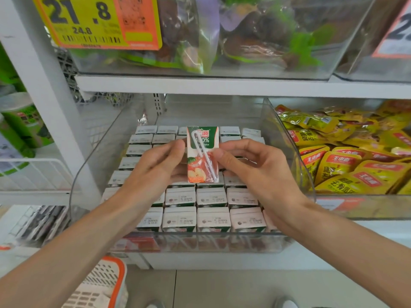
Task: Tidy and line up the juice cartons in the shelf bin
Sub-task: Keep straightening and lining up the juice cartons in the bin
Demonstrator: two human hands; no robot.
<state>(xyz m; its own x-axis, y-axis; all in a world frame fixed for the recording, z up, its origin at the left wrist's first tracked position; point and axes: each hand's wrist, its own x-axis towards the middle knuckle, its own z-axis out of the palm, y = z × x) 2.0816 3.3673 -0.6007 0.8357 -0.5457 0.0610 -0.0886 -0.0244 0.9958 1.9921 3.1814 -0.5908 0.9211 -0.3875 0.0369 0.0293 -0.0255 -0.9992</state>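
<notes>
Green-and-orange cardboard juice carton (196,152) upright over clear plastic shelf bin (100,156) of white-topped cartons (211,197), pinched at nine o'clock by left hand (155,162), three o'clock by right hand (251,166).

Head view looks forward and down, close over shelf bin (222,242).

A shop: white shelves hold clear bins of packaged goods (snack packets (347,156), juice cartons (180,197)) under a price tag (97,21).
</notes>
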